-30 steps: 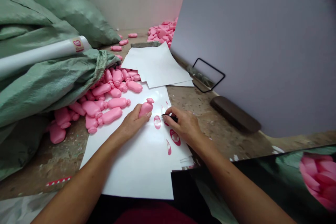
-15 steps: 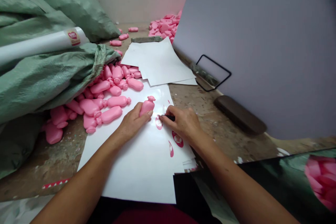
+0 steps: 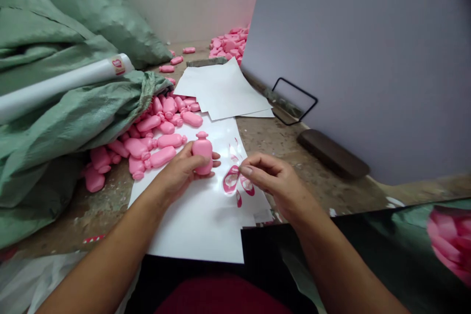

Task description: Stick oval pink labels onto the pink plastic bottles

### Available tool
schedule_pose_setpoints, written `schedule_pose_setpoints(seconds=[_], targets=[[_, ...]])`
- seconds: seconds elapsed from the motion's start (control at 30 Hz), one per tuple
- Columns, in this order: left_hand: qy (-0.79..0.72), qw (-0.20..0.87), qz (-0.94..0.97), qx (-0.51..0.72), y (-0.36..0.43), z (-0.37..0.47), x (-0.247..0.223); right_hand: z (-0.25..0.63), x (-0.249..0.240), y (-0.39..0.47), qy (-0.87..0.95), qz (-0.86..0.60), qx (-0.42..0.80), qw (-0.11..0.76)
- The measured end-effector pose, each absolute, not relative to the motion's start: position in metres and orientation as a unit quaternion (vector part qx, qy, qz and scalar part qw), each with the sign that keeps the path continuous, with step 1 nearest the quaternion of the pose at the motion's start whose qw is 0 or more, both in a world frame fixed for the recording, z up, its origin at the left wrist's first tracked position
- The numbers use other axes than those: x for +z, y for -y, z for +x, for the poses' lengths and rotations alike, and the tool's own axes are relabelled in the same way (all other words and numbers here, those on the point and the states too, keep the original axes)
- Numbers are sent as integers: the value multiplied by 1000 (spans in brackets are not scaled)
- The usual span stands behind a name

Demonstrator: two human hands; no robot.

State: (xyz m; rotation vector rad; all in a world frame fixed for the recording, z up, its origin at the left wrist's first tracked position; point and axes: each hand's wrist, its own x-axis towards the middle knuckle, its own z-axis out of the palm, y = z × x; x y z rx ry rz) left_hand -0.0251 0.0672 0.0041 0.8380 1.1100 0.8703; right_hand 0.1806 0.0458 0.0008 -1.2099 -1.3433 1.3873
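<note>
My left hand (image 3: 187,167) is wrapped round a pink bottle (image 3: 202,149), which stands upright with its knobbed top up. To its right, my right hand (image 3: 270,171) pinches the edge of a pink and white oval sticker (image 3: 231,180) between thumb and forefinger. More pink stickers (image 3: 247,186) lie under and beside it on the white sheet (image 3: 195,225). Left of my left hand, several pink bottles (image 3: 164,156) are heaped at the mouth of a green sack (image 3: 121,103).
Loose white papers (image 3: 224,91) lie beyond the hands. A large grey panel (image 3: 331,59) with a black wire frame (image 3: 316,100) and a dark brown block (image 3: 333,153) stands at the right. A white roll (image 3: 73,81) rests on the sack. More pink pieces (image 3: 230,44) are piled far back.
My right hand has lifted a sticker by its edge, and the black tool seen at its fingertips no longer shows. The bottle in my left hand has turned more upright. The view has shifted slightly.
</note>
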Motion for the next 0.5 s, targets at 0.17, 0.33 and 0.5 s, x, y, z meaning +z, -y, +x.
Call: schedule_pose_setpoints(seconds=[0.17,0.33,0.5], targets=[[-423,777,258,387,-6,-23,2,168,1,-24,542,-452,602,372],[-392,801,196,407,25,-23,-7,155,-6,-8,532,-439,647,326],[-400,785,225,416,31,-23,-3,149,-7,-5,544,-438,637,326]])
